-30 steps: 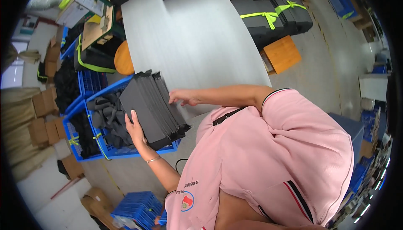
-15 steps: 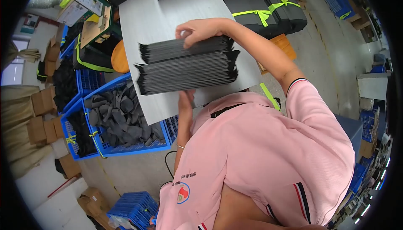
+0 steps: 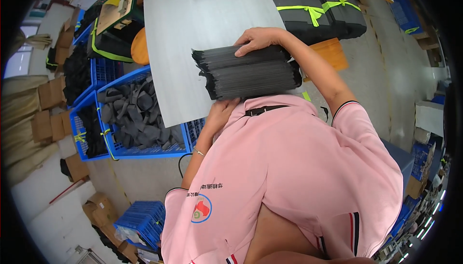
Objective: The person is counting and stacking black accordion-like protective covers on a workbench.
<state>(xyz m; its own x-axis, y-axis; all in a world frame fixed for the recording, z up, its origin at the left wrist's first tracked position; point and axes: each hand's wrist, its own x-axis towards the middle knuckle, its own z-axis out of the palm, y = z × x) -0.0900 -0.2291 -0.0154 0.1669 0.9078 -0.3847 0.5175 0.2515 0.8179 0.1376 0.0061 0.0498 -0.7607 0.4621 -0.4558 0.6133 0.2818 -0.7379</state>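
Two side-by-side rows of thin dark grey sheets [image 3: 251, 78], packed tightly with ragged black ends, lie at the near right part of a pale grey tabletop [image 3: 193, 18]. Over the far edge of the bundle, my right hand [image 3: 263, 40] is closed, its thumb and fingers pressing on the top and far side. My left hand [image 3: 223, 112] grips the near side low down, close to my waist; its fingertips are partly hidden by the sheets. The bundle is held between both hands.
Left of the table stands a blue crate [image 3: 140, 157] full of loose grey pieces. A round wooden stool top [image 3: 140, 47] is beside the table's left edge. Black bundles tied with yellow-green strips [image 3: 313, 11] lie beyond on the right, near a wooden board [image 3: 330, 54].
The bundle of sheets has slid right and closer to my body, and its two rows are pressed together more. Both hands have moved along with it; the head view has shifted slightly.
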